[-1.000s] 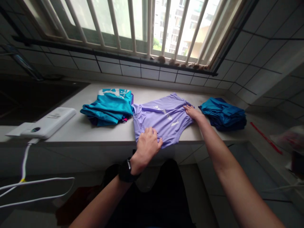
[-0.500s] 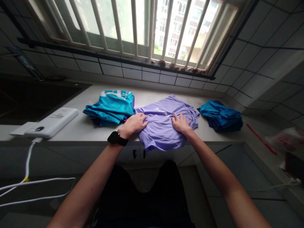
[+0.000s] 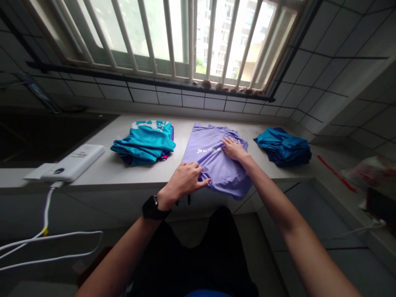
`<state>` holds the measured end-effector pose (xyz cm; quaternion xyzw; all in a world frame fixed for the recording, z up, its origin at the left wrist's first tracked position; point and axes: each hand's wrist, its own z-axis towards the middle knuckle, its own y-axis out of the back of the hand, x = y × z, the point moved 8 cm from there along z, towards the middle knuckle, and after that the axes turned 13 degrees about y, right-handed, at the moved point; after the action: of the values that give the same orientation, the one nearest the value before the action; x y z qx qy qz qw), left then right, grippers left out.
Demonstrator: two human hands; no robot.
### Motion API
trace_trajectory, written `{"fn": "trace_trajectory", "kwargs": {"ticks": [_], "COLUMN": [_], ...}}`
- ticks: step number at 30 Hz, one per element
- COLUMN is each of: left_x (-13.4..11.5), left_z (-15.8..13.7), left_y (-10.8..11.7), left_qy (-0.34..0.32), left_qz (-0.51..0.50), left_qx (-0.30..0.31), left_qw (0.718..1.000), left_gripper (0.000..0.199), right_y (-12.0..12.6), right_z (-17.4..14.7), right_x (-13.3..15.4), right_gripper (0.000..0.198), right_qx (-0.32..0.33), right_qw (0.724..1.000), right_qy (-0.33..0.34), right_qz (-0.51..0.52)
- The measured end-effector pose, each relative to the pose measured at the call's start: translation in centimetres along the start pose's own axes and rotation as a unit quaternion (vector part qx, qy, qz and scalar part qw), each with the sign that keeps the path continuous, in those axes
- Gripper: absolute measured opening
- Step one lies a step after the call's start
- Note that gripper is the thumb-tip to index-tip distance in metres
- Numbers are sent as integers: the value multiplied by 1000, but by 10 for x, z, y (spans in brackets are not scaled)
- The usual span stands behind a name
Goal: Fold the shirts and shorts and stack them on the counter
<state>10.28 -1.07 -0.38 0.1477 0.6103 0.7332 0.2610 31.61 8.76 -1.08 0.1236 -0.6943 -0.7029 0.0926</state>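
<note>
A lavender T-shirt [image 3: 201, 138] with white lettering lies spread on the white counter [image 3: 148, 175], its lower part hanging over the front edge. On the shirt's near left side is my left hand [image 3: 185, 179], open, thumb stretched apart from the fingers, with the cloth wrinkled beside it. My right hand [image 3: 234, 149] rests flat on the right part of the shirt, fingers spread. To the left sits a folded teal garment pile [image 3: 144, 142] with a white print on top. A darker blue folded pile [image 3: 283, 146] lies to the right.
A white power bank [image 3: 82, 159] with a plugged-in white cable [image 3: 46, 210] lies on the left by the dark sink or hob area [image 3: 46, 136]. A red strip [image 3: 336, 173] and a plastic bag [image 3: 371, 171] are on the right. Behind rises a barred window [image 3: 168, 37].
My left hand has moved nearer and right, drawing the shirt's left side inward, away from the teal pile. My right hand stays on the shirt. The view has shifted slightly.
</note>
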Motion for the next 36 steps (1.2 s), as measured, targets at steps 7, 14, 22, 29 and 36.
{"fn": "trace_trajectory", "kwargs": {"ticks": [7, 14, 22, 29, 36], "left_x": [59, 50, 49, 53, 56], "left_z": [-25, -31, -35, -16, -32], "left_y": [-27, -33, -18, 3, -11], "left_qy": [-57, -56, -27, 64, 4], "left_qz": [-59, -54, -77, -86, -85], "left_qx": [-14, -62, -69, -101, -40], "left_qw": [997, 995, 994, 989, 996], "left_gripper": [54, 39, 28, 25, 44], "right_y": [8, -50, -14, 10, -12], "right_z": [-125, -169, -169, -149, -162], "right_x": [79, 81, 65, 47, 45], "right_gripper": [41, 46, 25, 36, 37], "right_qx": [-212, -253, -418, -420, -289], "right_qw": [962, 958, 901, 906, 943], "right_qy": [138, 129, 101, 44, 112], "right_qz": [103, 42, 53, 28, 117]}}
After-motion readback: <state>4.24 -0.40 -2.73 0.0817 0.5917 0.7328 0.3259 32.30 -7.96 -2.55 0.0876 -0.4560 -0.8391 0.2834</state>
